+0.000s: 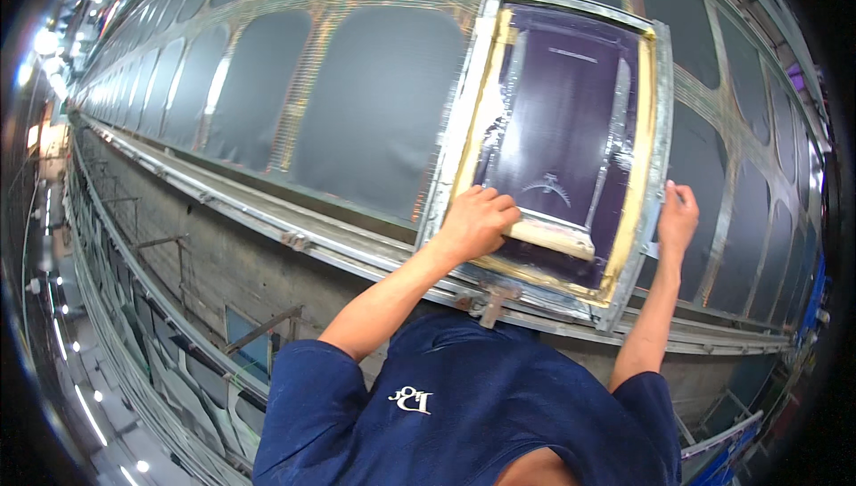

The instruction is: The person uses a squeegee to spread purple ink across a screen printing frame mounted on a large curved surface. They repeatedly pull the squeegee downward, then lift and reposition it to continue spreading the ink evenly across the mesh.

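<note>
A printing screen in a metal frame (662, 85) lies on the long table, its dark purple mesh (566, 120) edged with yellowish tape. Across the near part of the mesh rests a squeegee (557, 238) with a pale wooden handle. My left hand (481, 221) is closed around its left end from above. My right hand (679, 218) is just outside the frame's right rail, with its fingers curled in. Whatever those fingers hold, if anything, is hidden. A pale bluish patch shows between that hand and the rail.
Dark grey fabric panels (379, 102) with patterned borders cover the long table. A metal rail (241, 212) runs along its near edge, and a clamp-like bracket (490, 305) sits by the frame's near side. At the left, several dark pieces (178, 370) hang over cords beyond an aisle.
</note>
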### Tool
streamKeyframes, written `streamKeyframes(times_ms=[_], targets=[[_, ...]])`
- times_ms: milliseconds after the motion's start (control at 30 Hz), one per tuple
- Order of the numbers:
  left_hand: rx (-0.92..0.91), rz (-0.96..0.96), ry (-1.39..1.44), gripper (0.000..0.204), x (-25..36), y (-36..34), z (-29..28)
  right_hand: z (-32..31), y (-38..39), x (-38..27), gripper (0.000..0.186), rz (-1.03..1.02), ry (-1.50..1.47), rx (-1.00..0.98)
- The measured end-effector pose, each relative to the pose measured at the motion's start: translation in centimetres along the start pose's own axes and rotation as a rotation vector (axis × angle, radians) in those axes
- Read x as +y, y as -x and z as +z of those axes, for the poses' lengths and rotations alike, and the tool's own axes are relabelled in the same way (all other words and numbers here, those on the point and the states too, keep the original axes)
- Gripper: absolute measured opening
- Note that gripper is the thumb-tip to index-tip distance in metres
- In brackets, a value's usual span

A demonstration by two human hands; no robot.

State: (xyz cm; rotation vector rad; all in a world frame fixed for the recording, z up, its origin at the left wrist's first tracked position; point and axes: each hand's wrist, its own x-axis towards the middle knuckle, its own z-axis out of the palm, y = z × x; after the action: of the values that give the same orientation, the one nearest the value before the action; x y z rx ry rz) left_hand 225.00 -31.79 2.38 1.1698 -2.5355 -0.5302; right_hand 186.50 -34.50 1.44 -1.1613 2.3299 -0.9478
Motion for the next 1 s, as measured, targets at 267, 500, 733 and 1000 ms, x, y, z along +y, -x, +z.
streamKeyframes(times_ms=[267,500,733,1000], targets=[[-0.012,-0.055,-0.122,0.035,-12.8,8.4,-9.3,16.0,8.2,-6.5,0.022,-0.123,-0.245,-0.008],[0.043,0.013,-0.244,0.036,-20.1,18.6,-16.5,25.3,15.6,-18.4,0.027,-0.002,-0.219,-0.018],[0.076,0.074,-0.228,0.033,-20.5,23.2,-14.7,26.3,15.7,-18.3,0.026,0.021,-0.083,-0.004],[0.124,0.109,-0.218,0.028,-28.3,10.7,-15.3,25.7,15.1,-18.3,0.027,-0.01,0.072,-0.121]])
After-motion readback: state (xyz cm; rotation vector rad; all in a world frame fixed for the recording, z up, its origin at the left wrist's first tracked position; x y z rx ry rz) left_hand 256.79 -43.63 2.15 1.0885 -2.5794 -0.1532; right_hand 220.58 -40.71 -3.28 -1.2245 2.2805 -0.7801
